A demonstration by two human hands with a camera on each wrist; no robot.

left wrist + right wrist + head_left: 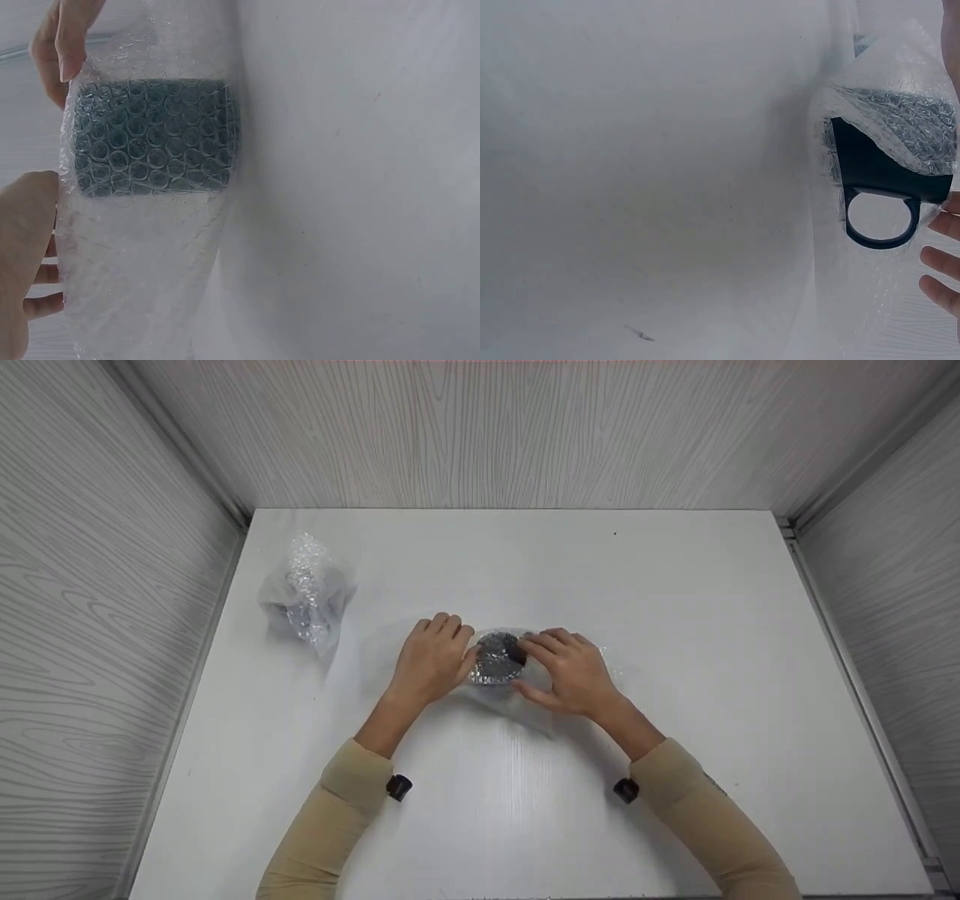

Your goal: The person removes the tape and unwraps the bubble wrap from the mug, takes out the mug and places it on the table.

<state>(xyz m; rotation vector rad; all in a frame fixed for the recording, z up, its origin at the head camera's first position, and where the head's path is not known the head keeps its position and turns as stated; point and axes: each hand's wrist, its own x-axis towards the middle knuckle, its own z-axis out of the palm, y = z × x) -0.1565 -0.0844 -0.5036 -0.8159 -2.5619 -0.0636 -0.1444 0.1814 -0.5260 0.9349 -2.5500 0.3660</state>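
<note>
A dark mug (871,163) stands upright, partly covered by bubble wrap (150,255). In the right wrist view its handle (882,243) sticks out of the wrap toward the right hand, and a slanting wrap edge crosses its side. My left hand (433,660) holds the wrap at the mug's left, thumb by the rim and fingertips behind the sheet in the left wrist view. At the handle side, my right hand (568,671) touches the mug's upper edge with spread fingers, its thumb apart in front. Some fingers are hidden behind the sheet.
A crumpled bubble-wrapped bundle (307,592) sits at the far left of the white table (697,585); what it holds cannot be made out. Pale wood-patterned panels (510,435) rise at the back and both sides. Wrap spreads out on both sides of the mug.
</note>
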